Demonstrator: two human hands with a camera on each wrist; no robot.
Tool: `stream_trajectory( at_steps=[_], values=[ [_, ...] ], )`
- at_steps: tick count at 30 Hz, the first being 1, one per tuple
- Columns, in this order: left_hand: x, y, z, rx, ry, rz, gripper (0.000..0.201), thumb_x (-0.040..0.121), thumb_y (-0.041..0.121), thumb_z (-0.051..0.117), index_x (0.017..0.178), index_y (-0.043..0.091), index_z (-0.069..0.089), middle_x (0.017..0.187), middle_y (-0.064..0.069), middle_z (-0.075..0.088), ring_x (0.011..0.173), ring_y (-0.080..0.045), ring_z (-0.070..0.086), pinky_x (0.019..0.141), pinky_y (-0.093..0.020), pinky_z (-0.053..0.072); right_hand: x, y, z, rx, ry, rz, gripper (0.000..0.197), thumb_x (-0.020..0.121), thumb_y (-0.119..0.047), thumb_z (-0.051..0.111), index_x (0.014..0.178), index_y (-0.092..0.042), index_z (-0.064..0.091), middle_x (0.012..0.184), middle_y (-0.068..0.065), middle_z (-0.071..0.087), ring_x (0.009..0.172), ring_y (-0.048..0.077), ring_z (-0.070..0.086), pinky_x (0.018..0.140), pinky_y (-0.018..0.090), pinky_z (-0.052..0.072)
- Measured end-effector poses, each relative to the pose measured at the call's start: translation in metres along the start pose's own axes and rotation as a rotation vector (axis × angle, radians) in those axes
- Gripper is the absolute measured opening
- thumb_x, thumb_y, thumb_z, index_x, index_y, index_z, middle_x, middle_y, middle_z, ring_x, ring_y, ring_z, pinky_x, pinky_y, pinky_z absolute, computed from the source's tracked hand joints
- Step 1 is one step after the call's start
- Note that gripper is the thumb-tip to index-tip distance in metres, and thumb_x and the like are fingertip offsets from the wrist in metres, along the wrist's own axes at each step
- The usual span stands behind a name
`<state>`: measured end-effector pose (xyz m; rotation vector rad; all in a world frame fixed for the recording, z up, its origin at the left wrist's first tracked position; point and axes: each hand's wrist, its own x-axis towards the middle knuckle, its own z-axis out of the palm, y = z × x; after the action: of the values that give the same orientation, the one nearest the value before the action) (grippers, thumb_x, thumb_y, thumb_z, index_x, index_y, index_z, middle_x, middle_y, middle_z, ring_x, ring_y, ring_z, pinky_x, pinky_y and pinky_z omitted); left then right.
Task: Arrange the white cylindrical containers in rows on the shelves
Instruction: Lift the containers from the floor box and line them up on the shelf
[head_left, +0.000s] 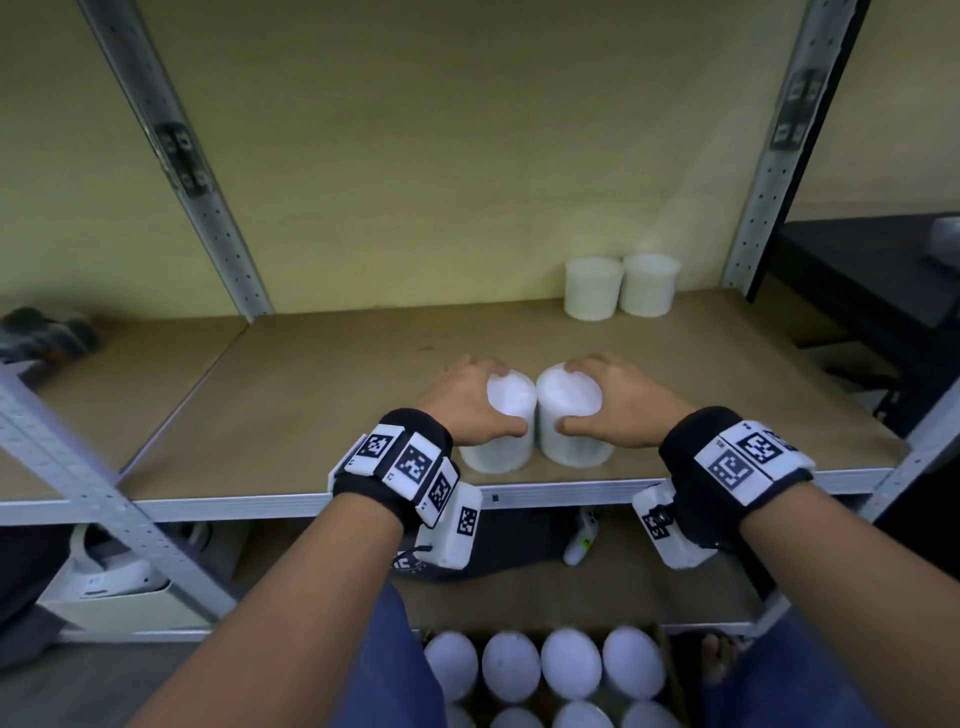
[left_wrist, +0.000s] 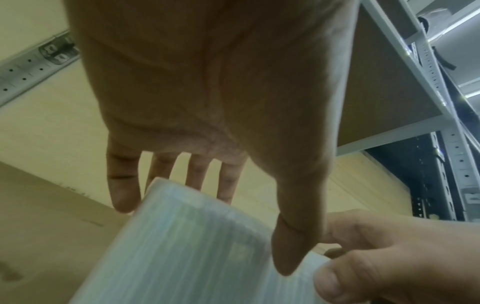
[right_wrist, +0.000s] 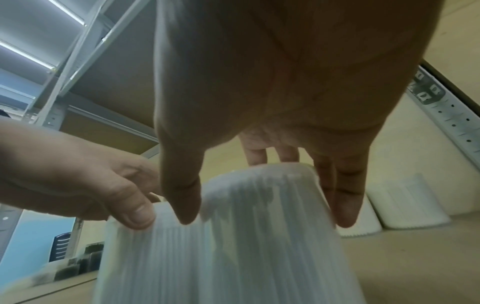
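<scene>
Two ribbed white containers (head_left: 540, 415) at shelf (head_left: 311, 405) front, 6 o'clock, gripped by left hand (head_left: 467, 400) and right hand (head_left: 618, 405), fingers (head_left: 587, 366) curled over the tops; seemingly light, rigid, best taken by the sides.

The head camera is looking forward and down from above the shelf board (head_left: 311, 395), taking in both hands, the two containers they are holding near the board's front edge, and a crate of containers (head_left: 545, 670) below that edge. The left wrist camera is sitting very close under the left hand (left_wrist: 207, 92), facing along its fingers toward the wall behind the board. The right wrist camera is doing the same under the right hand (right_wrist: 285, 82). All three views are sharing the board, both hands and the held containers.
</scene>
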<state>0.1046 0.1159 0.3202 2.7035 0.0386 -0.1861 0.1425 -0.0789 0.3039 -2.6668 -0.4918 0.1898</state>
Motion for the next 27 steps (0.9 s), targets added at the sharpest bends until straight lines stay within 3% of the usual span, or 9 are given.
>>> stream_trajectory(
  at_steps=[4, 5, 8, 11, 13, 15, 18, 27],
  values=[
    [-0.008, 0.001, -0.003, 0.057, -0.011, 0.031, 0.074, 0.076, 0.049, 0.068, 0.141, 0.031, 0.036, 0.144, 0.002, 0.033, 0.137, -0.027, 0.024, 0.110, -0.044, 0.031, -0.005, -0.001, -0.004, -0.081, -0.063, 0.012, 0.091, 0.074, -0.057, 0.067, 0.148, -0.029, 0.023, 0.157, 0.001, 0.013, 0.144, 0.033, 0.021, 0.116, 0.046, 0.026],
    [-0.010, 0.002, -0.004, 0.057, 0.009, 0.045, 0.071, 0.077, 0.049, 0.068, 0.139, 0.031, 0.038, 0.143, 0.002, 0.034, 0.137, -0.026, 0.023, 0.111, -0.044, 0.030, -0.008, -0.002, -0.006, -0.096, -0.044, 0.005, 0.088, 0.074, -0.058, 0.066, 0.146, -0.030, 0.026, 0.157, 0.000, 0.014, 0.143, 0.033, 0.020, 0.115, 0.048, 0.026],
    [-0.018, 0.002, -0.007, 0.038, 0.079, 0.067, 0.056, 0.079, 0.046, 0.065, 0.130, 0.031, 0.048, 0.139, 0.000, 0.039, 0.137, -0.026, 0.025, 0.112, -0.045, 0.030, -0.019, -0.007, -0.014, -0.124, 0.048, -0.038, 0.062, 0.078, -0.050, 0.065, 0.133, -0.029, 0.045, 0.141, -0.002, 0.039, 0.131, 0.026, 0.032, 0.109, 0.045, 0.034],
    [-0.026, 0.001, -0.008, 0.013, 0.142, 0.091, 0.040, 0.080, 0.039, 0.065, 0.118, 0.028, 0.057, 0.126, 0.001, 0.051, 0.127, -0.023, 0.039, 0.107, -0.041, 0.038, -0.027, -0.013, -0.019, -0.122, 0.066, -0.081, 0.036, 0.084, -0.036, 0.062, 0.118, -0.023, 0.059, 0.125, 0.000, 0.053, 0.121, 0.021, 0.045, 0.097, 0.031, 0.040],
    [-0.032, 0.003, -0.007, 0.007, 0.133, 0.110, 0.035, 0.082, 0.031, 0.064, 0.116, 0.024, 0.060, 0.120, 0.002, 0.054, 0.119, -0.019, 0.047, 0.100, -0.034, 0.043, -0.031, -0.015, -0.020, -0.152, 0.042, -0.099, 0.027, 0.087, -0.029, 0.061, 0.112, -0.020, 0.063, 0.119, 0.001, 0.057, 0.114, 0.018, 0.051, 0.086, 0.023, 0.038],
    [-0.037, 0.004, -0.004, -0.004, 0.108, 0.103, 0.034, 0.084, 0.024, 0.063, 0.118, 0.022, 0.061, 0.126, 0.001, 0.055, 0.118, -0.017, 0.052, 0.094, -0.029, 0.044, -0.034, -0.017, -0.018, -0.171, 0.040, -0.104, 0.024, 0.089, -0.024, 0.058, 0.111, -0.017, 0.064, 0.119, 0.002, 0.058, 0.111, 0.018, 0.052, 0.084, 0.023, 0.037],
    [-0.039, 0.003, 0.000, -0.013, 0.115, 0.098, 0.034, 0.086, 0.015, 0.058, 0.118, 0.021, 0.064, 0.133, -0.002, 0.055, 0.119, -0.017, 0.055, 0.096, -0.028, 0.045, -0.036, -0.018, -0.016, -0.171, 0.065, -0.101, 0.022, 0.091, -0.020, 0.056, 0.111, -0.017, 0.064, 0.121, 0.002, 0.060, 0.112, 0.019, 0.054, 0.086, 0.025, 0.039],
    [-0.019, 0.000, 0.001, 0.015, 0.237, 0.101, 0.029, 0.088, 0.010, 0.058, 0.113, 0.022, 0.068, 0.127, -0.002, 0.064, 0.117, -0.021, 0.059, 0.102, -0.032, 0.046, -0.019, -0.018, -0.016, -0.144, 0.084, -0.063, 0.024, 0.092, -0.019, 0.055, 0.113, -0.016, 0.065, 0.122, 0.003, 0.061, 0.108, 0.021, 0.056, 0.081, 0.023, 0.038]
  ],
)
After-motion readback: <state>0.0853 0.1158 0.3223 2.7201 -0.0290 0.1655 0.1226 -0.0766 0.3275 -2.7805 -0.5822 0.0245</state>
